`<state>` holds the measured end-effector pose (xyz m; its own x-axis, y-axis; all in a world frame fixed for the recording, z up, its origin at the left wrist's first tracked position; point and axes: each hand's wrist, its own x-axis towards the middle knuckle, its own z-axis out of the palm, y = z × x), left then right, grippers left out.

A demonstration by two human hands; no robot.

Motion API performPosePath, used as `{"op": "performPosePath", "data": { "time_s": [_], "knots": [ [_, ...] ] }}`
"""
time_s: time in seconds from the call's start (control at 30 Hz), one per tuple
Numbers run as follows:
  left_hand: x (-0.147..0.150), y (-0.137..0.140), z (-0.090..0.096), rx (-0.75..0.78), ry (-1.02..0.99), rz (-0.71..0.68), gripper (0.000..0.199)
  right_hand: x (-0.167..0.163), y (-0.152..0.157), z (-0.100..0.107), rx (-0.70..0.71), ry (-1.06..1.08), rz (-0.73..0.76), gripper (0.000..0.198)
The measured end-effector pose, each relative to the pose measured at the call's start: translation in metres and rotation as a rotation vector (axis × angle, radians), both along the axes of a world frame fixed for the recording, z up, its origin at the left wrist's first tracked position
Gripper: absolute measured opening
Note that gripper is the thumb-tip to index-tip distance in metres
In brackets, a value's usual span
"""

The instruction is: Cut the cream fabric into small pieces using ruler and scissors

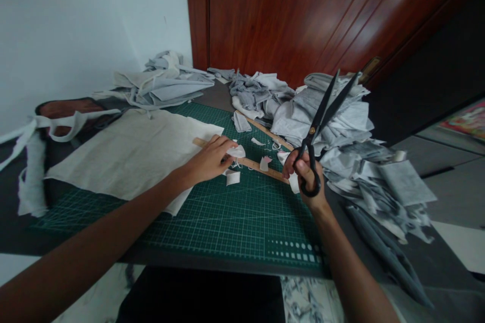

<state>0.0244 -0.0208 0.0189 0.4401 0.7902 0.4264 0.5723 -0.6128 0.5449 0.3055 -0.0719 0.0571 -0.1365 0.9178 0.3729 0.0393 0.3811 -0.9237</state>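
My right hand [308, 176] grips a pair of black scissors [311, 131] by the handles, blades parted and pointing up and away. Over the middle of the green cutting mat [227, 217], my left hand [214, 156] has its fingers curled round a small white fabric scrap [237, 151]. Below that hand, a wooden ruler [261, 167] crosses the mat, partly hidden by it. Another white scrap [233, 177] lies just nearer to me, and a pinkish one [264, 163] rests by the ruler. A large cream cloth [140, 151] spreads under and left of my left forearm.
Heaped grey fabric [326, 111] fills the table's right side, with a second pile [162, 86] at the back left. A second wooden strip [265, 131] lies along the right heap. White fabric strips [34, 176] hang at the far left. A wooden door [288, 15] stands behind.
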Motion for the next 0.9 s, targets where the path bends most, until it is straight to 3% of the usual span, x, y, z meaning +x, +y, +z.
{"op": "performPosePath", "data": {
  "time_s": [0.13, 0.33, 0.7, 0.9],
  "knots": [
    [-0.001, 0.003, -0.006, 0.005, 0.03, -0.024, 0.03, 0.001, 0.004, 0.001, 0.029, -0.269, -0.224, 0.036],
    [-0.004, 0.015, -0.008, -0.041, -0.125, -0.002, 0.011, 0.012, 0.015, -0.008, 0.055, -0.667, -0.423, 0.033],
    [-0.003, 0.02, -0.001, -0.11, -0.559, 0.22, 0.006, 0.031, 0.026, -0.011, 0.174, -0.992, -0.401, 0.032],
    [-0.007, 0.023, 0.001, -0.045, -0.565, 0.242, 0.012, 0.031, 0.024, -0.011, 0.131, -1.037, -0.31, 0.027]
  ]
}}
